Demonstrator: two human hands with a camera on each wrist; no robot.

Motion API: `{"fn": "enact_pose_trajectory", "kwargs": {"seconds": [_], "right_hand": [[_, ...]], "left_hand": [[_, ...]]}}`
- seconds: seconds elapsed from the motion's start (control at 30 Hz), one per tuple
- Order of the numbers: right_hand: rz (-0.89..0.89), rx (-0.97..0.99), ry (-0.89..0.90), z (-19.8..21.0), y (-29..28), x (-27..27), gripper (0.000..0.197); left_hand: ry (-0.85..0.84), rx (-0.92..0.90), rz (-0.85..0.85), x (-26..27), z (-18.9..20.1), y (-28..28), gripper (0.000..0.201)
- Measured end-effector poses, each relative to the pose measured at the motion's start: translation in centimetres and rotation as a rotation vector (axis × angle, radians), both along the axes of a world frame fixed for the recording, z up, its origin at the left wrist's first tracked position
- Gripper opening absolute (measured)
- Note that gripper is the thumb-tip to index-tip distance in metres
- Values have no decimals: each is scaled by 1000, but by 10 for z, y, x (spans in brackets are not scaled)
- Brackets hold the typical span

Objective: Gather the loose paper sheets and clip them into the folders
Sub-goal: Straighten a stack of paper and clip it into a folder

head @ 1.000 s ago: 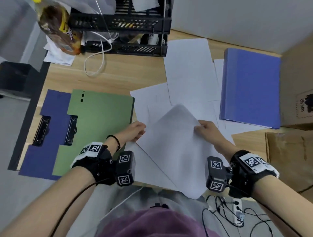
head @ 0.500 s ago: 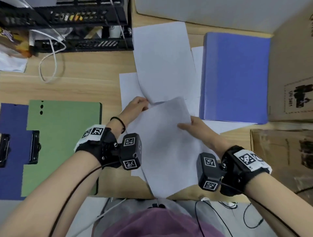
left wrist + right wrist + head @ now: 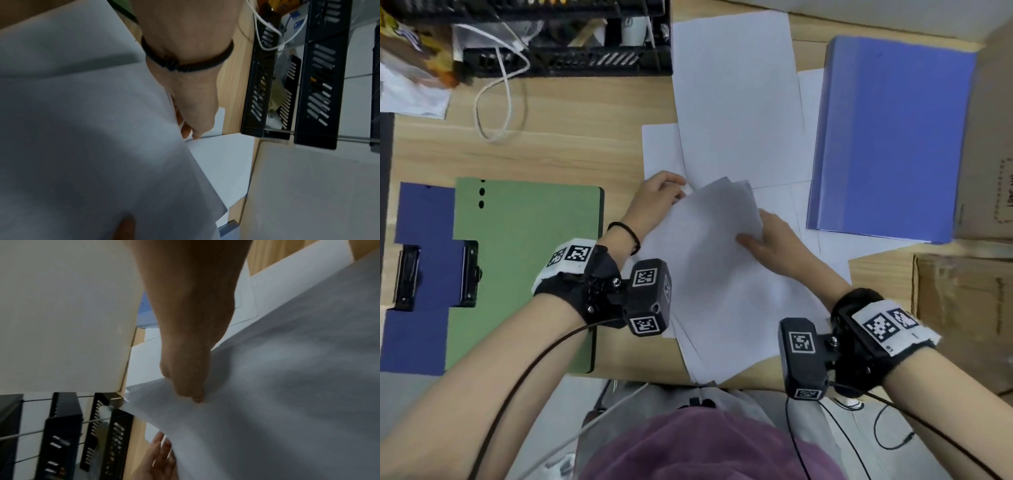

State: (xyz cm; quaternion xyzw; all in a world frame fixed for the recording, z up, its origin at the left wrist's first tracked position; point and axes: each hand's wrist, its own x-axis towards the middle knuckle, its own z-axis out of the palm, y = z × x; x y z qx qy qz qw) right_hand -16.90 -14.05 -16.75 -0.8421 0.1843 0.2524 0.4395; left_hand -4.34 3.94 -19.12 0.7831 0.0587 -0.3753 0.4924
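Left hand and right hand are gripping the gathered paper stack, fingers curled on opposite edges. The stack is lying beside the green folder on the counter.

Left hand fingertips behind the paper stack; cardboard box cropped.

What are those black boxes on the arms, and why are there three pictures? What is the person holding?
The black boxes are small cameras strapped to a person's wrists. One picture comes from a camera on the head, looking down; the other two look along each hand. The left hand and right hand both hold a bundle of white sheets by its edges. More loose paper lies on the wooden desk, with a blue folder at the right and a green folder at the left.
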Motion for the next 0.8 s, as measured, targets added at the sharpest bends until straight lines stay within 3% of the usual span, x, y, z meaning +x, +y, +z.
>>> {"fn": "enact_pose_trajectory", "kwargs": {"seconds": [0.17,0.37,0.47,0.6,0.8], "right_hand": [[196,-100,-11,0,11,17,35],[320,-192,103,1,48,29,29],[271,-145,175,3,66,29,18],[133,-61,187,9,78,23,15],[-56,50,140,19,76,0,23]], "left_hand": [[-50,-25,152,8,7,44,20],[52,54,30,-2,13,95,29],[141,4,27,-20,7,106,26],[138,-36,60,-29,-2,113,28],[148,-100,194,-34,-4,125,29]]}}
